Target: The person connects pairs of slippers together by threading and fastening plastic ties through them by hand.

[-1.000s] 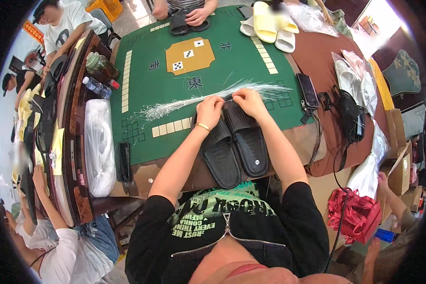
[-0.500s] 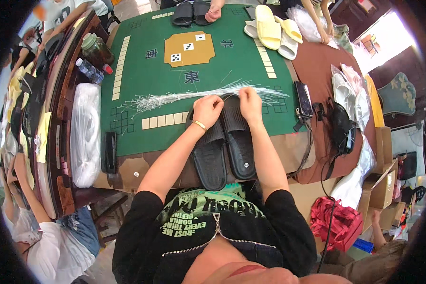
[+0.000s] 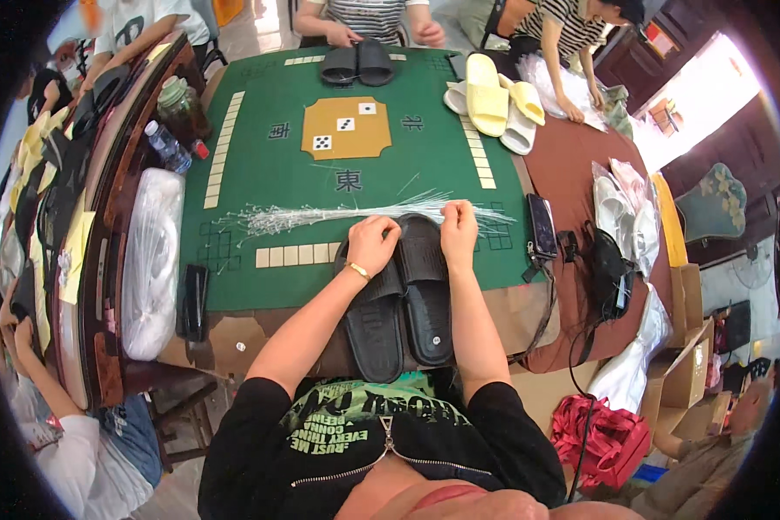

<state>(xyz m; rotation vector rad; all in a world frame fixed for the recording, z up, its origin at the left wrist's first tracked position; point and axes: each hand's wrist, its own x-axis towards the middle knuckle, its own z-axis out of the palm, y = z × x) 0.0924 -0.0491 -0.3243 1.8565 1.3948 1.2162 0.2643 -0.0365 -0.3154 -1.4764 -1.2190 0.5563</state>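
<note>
A pair of black slide slippers [image 3: 426, 299] lies side by side at the table's near edge, toes pointing away from me. My left hand [image 3: 373, 246] is closed in a pinch over the toe of the left slipper. Just past the right slipper's toe edge, my right hand [image 3: 458, 232] is also closed, fingertips pressed together. Anything between the fingers is too thin to make out. Behind both hands a loose bundle of thin white plastic ties [image 3: 308, 220] stretches across the green table mat [image 3: 260, 182].
Another black slipper pair [image 3: 356, 64] sits at the far edge, near a co-worker's hands. Yellow slippers [image 3: 487, 97] stand far right. A phone [image 3: 542, 227] and bagged pale shoes [image 3: 611, 208] lie right. On the left are a plastic-wrapped roll [image 3: 153, 264], a bottle [image 3: 167, 147] and a jar [image 3: 182, 106].
The view has tilted up, so the table sits lower in it. My hands stay at the slipper toes, slightly farther apart. A co-worker's hand has moved off the far black slippers.
</note>
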